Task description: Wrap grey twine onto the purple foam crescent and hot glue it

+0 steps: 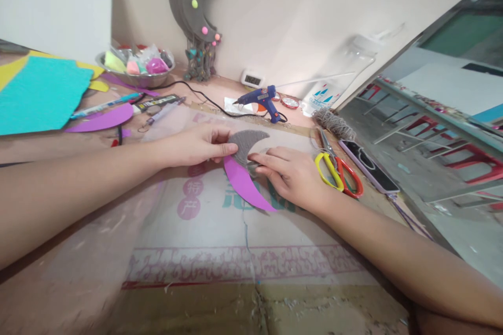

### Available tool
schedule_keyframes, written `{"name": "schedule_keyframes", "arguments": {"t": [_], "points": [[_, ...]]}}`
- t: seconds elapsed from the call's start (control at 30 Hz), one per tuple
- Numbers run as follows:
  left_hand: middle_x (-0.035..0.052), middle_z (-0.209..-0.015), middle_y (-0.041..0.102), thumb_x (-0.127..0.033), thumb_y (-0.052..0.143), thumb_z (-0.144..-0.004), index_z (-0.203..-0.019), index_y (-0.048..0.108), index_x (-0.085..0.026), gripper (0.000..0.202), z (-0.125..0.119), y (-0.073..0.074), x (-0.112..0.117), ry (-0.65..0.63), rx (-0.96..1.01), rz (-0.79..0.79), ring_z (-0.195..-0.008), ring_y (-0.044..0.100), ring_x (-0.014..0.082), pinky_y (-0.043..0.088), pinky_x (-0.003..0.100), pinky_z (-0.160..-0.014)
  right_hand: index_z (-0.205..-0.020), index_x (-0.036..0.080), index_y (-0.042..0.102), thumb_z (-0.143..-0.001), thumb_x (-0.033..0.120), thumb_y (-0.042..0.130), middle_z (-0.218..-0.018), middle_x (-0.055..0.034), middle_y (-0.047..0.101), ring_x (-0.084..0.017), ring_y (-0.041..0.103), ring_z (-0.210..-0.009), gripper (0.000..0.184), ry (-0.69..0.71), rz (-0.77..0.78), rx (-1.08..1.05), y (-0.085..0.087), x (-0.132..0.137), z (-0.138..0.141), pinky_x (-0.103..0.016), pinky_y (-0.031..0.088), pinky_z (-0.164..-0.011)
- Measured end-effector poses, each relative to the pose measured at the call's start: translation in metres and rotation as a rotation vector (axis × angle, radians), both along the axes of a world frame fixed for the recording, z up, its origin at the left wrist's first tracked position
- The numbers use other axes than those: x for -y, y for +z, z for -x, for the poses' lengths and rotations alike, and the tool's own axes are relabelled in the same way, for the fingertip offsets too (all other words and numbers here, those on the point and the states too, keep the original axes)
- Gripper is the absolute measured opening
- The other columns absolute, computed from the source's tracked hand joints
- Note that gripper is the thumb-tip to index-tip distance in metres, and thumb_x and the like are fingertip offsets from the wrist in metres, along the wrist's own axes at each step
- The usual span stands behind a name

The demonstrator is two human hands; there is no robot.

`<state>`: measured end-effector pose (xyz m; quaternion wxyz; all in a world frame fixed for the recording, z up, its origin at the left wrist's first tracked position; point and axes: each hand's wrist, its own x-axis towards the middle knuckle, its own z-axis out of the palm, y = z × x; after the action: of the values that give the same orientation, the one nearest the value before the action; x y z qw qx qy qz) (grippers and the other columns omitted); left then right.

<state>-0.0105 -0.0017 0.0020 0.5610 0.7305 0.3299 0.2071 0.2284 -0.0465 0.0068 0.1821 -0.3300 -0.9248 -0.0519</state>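
In the head view, a crescent-shaped purple foam piece (249,188) lies over the printed sheet on the table. Grey yarn (245,142) covers its upper part in close strands, and the lower tail is bare purple. My left hand (210,145) pinches the left edge of the covered part between thumb and fingers. From the right, my right hand (293,172) has its fingertips closed together at the inner curve, where the grey covering meets the purple. A bit of grey yarn shows at those fingertips, though the exact grip is partly hidden.
Yellow-and-red-handled scissors (340,172), a phone (369,165) and a grey yarn bundle (334,123) lie right. Behind are a blue glue gun (257,98), a small clock (252,79) and a plastic bottle (341,73). Left stand a metal bowl (135,79) and a turquoise sheet (43,97).
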Motion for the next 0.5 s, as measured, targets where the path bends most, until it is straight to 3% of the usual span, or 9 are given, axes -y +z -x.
{"name": "schedule_keyframes", "arguments": {"t": [0.33, 0.5], "points": [[-0.0052, -0.061, 0.044, -0.044, 0.055, -0.085, -0.079, 0.049, -0.019, 0.026, 0.0006, -0.0022, -0.0013, 0.007, -0.009, 0.037, -0.036, 0.04, 0.0045, 0.03, 0.016, -0.029, -0.11, 0.016, 0.063, -0.093, 0.026, 0.046, -0.083, -0.0041, 0.067, -0.015, 0.06, -0.074, 0.026, 0.004, -0.063, 0.021, -0.0021, 0.0007, 0.0002, -0.026, 0.043, -0.064], [-0.0037, -0.063, 0.048, -0.04, 0.055, -0.086, -0.079, 0.054, -0.017, 0.024, -0.0009, -0.0015, -0.0014, -0.006, 0.05, -0.06, -0.045, 0.043, 0.0044, 0.035, 0.015, -0.039, -0.111, 0.016, 0.063, -0.094, 0.028, 0.045, -0.083, -0.0048, 0.066, -0.015, 0.059, -0.071, 0.028, -0.017, -0.065, 0.019, -0.0018, 0.0019, -0.0002, -0.027, 0.043, -0.064]]}}
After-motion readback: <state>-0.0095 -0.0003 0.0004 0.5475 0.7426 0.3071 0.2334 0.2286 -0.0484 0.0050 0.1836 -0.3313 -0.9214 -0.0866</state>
